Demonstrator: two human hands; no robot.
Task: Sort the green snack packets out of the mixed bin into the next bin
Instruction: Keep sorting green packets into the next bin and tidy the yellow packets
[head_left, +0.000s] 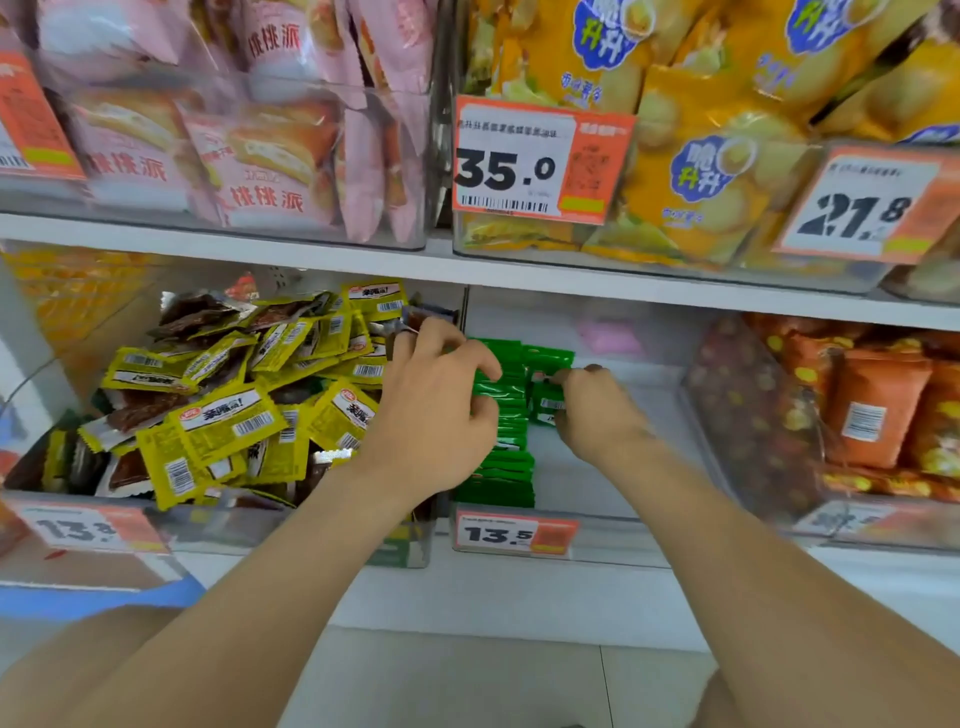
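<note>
Bright even light, soft blur, bowed edges.

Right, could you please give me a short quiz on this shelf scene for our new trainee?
1. True or false: the green packets stand in a row in the bin tagged 13.5.
2. Most packets showing in the mixed bin are: A yellow, B pink, C blue.
3. Which hand pinches a single green packet?
Key: 1 true; 2 A; 3 the right hand.
</note>
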